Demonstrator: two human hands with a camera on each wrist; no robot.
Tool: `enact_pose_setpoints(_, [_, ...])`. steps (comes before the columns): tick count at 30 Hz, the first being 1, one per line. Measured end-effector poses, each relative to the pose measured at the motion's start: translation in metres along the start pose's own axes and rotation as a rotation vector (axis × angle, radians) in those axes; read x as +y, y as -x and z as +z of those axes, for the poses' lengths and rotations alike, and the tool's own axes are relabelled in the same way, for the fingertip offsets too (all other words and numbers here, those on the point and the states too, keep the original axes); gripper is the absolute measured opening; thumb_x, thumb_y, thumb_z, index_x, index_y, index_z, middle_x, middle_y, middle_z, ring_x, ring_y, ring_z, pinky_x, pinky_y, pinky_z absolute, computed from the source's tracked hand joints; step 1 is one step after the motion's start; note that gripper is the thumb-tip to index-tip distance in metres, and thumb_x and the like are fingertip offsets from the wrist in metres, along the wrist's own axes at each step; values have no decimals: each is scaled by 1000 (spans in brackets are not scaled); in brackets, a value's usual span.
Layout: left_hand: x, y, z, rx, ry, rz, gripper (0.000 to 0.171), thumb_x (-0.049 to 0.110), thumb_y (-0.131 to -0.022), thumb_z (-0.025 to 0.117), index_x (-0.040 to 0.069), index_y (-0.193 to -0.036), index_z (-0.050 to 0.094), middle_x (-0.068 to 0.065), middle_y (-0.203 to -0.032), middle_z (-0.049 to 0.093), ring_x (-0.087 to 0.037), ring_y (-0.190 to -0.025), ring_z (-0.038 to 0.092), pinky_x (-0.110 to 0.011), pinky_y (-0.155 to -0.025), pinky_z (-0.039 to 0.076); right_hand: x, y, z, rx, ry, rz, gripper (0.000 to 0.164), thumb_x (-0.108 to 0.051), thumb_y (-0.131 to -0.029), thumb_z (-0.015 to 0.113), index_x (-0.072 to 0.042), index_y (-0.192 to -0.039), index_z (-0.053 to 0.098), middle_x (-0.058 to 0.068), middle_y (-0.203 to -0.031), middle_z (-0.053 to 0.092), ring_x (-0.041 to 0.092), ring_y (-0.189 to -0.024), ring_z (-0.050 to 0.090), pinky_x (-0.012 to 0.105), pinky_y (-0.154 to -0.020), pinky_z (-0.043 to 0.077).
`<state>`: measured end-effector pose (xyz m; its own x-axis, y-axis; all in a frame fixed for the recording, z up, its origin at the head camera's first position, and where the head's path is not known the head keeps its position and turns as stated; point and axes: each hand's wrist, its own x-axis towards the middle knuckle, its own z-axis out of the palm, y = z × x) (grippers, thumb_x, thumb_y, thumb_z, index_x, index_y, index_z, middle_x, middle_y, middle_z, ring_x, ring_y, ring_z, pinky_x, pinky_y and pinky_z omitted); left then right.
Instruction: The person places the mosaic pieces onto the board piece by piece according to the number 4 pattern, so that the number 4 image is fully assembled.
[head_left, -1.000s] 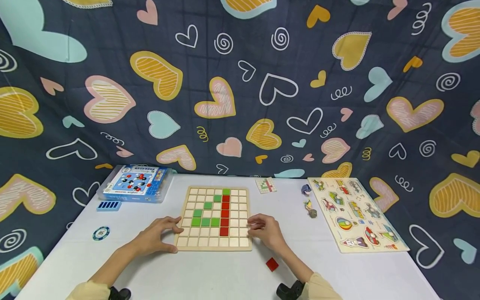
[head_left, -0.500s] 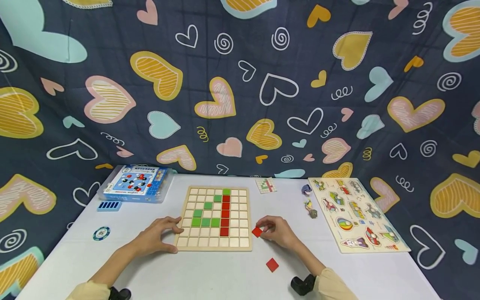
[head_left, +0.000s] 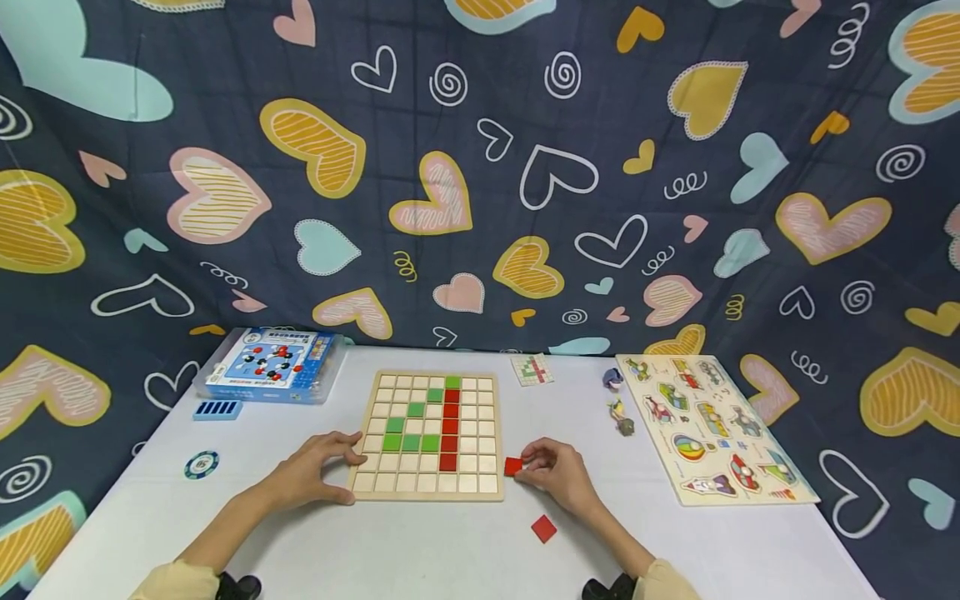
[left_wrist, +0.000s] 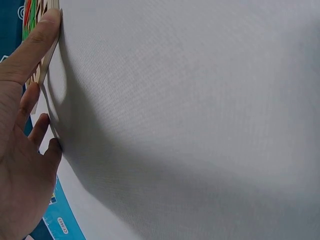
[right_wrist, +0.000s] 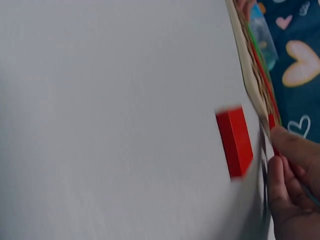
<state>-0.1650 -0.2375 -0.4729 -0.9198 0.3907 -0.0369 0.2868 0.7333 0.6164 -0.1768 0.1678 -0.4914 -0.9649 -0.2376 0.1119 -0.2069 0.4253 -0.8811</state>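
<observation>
A wooden grid board (head_left: 427,498) lies flat, with several green tiles (head_left: 395,425) in a stepped line and a row and a column of red tiles (head_left: 450,427) in its squares. My left hand (head_left: 311,471) rests at the board's left side, thumb near the front corner and fingers on the rim; the left wrist view shows this thumb (left_wrist: 37,45) along the edge. Just off the board's right edge, my right hand (head_left: 558,475) pinches a red tile (head_left: 513,466) between thumb and fingers. Another red tile (head_left: 543,528) lies on the table, nearer me.
A small pattern card (head_left: 532,371) lies behind the board. At the right are a wooden picture puzzle (head_left: 720,433) and two small figures (head_left: 612,380). A boxed molecule set (head_left: 270,367), a blue slotted piece (head_left: 217,411) and a round chip (head_left: 202,465) sit at the left.
My right hand has moved right from the board's edge, and the red tile in its fingers has come into view and turned slightly. My left hand has stayed put.
</observation>
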Motion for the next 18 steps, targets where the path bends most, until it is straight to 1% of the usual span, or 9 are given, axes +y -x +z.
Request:
enact_pose_setpoints(2, [0,0,0,2,1,4,43,38,-64,85,26,-101,69,-13,-142,48,-44,-125,39,-77,-83,34,-3,3,4,12,-51,30,27,-1,-72,81,2,-93,65,8,-81,68,12,-69,65,19,-63,52])
enact_pose_setpoints(6, [-1,0,-1,5,1,9,42,38,-63,85,26,-101,69,-13,-142,48,-44,-125,39,-77,-84,34,-12,5,12,3,-84,45,28,-1,-71,82,3,-92,65,9,-80,68,14,-70,66,18,-62,52])
enact_pose_setpoints(8, [-1,-1,-1,6,1,7,42,38,-63,85,26,-101,69,-13,-142,48,-44,-125,39,-77,-84,34,-17,4,17,-12,-83,30,27,-1,-71,82,3,-92,65,9,-80,68,14,-70,65,19,-61,52])
enact_pose_setpoints(14, [0,0,-2,2,10,1,43,38,-63,86,25,-102,70,-13,-142,48,-43,-125,39,-77,-84,34,-31,-2,34,-76,-16,-51,25,-2,-71,82,1,-89,65,7,-81,67,9,-69,62,19,-61,52])
enact_pose_setpoints(18, [1,0,-2,-4,18,5,43,38,-63,85,25,-102,70,-13,-142,48,-44,-125,39,-77,-84,34,-37,-5,47,-107,6,-74,25,-1,-70,83,0,-88,65,6,-81,67,6,-67,61,19,-60,51])
